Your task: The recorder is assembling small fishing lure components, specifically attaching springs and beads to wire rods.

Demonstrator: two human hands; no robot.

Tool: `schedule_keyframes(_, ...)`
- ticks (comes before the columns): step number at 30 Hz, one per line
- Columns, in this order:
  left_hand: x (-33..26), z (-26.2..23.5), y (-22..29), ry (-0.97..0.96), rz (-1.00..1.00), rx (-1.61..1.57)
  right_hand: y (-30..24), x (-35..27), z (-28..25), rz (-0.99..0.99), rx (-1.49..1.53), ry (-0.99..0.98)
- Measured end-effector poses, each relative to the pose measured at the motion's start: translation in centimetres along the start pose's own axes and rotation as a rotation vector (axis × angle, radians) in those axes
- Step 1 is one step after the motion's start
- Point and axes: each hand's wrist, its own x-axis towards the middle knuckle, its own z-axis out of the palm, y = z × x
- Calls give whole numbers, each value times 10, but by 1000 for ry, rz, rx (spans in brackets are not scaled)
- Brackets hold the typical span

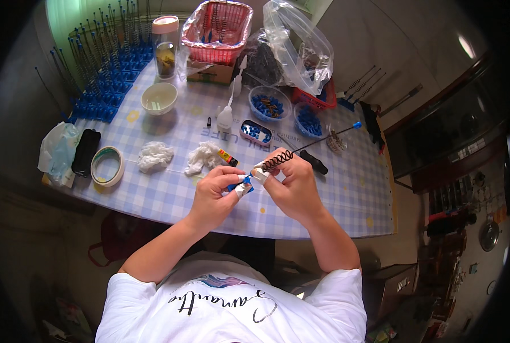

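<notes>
My left hand (216,191) pinches a small blue plastic piece (245,184) at the near end of a thin metal rod (318,139). My right hand (292,183) grips that rod just behind a black coil spring (278,160) wound around it. The rod slants up to the right and ends in a blue tip (356,124). Both hands hover over the near middle of the blue-checked tablecloth (175,194). Fingertips on both hands look wrapped in white tape.
On the table lie a tape roll (107,166), crumpled white tissues (155,155), a small glue tube (228,157), a black handle (314,162), bowls of blue parts (269,104), a white bowl (159,98), a jar (166,47), a red basket (217,30) and rows of finished rods (103,63).
</notes>
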Motion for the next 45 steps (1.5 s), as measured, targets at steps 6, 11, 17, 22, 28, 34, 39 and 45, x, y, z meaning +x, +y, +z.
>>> schedule_keyframes(6, 1, -1, 2, -8, 6, 32, 0, -3, -4, 66, -22, -9)
schedule_keyframes(11, 1, -1, 1, 1, -3, 22, -3, -4, -3, 66, 1, -24)
schedule_keyframes(17, 1, -1, 2, -19, 21, 53, 2, -2, -1, -10, 2, 7)
schedule_keyframes(22, 1, -3, 0, -3, 11, 43, -1, -3, -2, 76, 12, 3)
schedule_keyframes(28, 1, -2, 0, 1, 15, 33, -2, -3, -1, 12, 4, -4)
schedule_keyframes(34, 1, -3, 2, 1, 34, 58, 1, -4, 0, 65, 11, -24)
schedule_keyframes(39, 2, -2, 12, 3, 70, 105, 4, -7, 3, 91, 0, -42)
schedule_keyframes(45, 2, -3, 20, -25, 10, 175, 13, -11, 7, 175, 45, -14)
